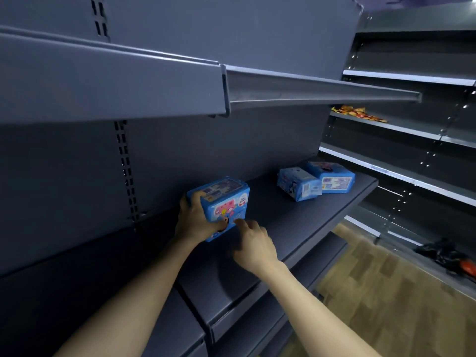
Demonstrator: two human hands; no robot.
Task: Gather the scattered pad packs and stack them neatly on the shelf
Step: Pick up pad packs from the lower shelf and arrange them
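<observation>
A blue pad pack (226,199) with pink print stands on the dark grey shelf (296,222), close to the back panel. My left hand (194,220) grips its left side, thumb across the front. My right hand (253,242) is just in front of the pack, its curled fingers touching the lower front edge. Two more blue pad packs lie further right on the same shelf: one (298,184) tilted, the other (332,177) lying behind and against it.
An upper shelf (231,91) overhangs the work area. Side shelving at the right holds orange snack packets (358,113) and a dark bundle (448,256) low down. Wooden floor (386,292) shows below right.
</observation>
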